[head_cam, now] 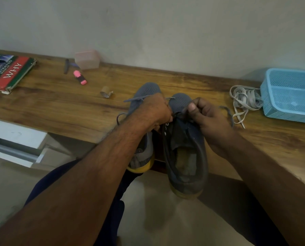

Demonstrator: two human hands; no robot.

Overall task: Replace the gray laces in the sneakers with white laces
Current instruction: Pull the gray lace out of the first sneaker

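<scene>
Two gray sneakers (181,139) sit at the near edge of the wooden surface (59,102), still threaded with gray laces (228,112); the white laces (244,100) lie bundled to the sneakers' right, against a blue basket (290,96). Unlacing appears barely begun. Right hand (208,118) pinches a gray lace at the right sneaker's eyelets; left hand (155,110) grips there too, fingers curled.

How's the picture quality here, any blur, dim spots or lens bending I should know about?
Head view: dim, soft indoor light with no glare; the whole frame is slightly soft, and the pink box by the wall looks blurriest. Wide-angle bending curves the table edge and stretches both forearms. The inside of the right sneaker sits in shadow, and the right hand is darker than the left hand.
</scene>
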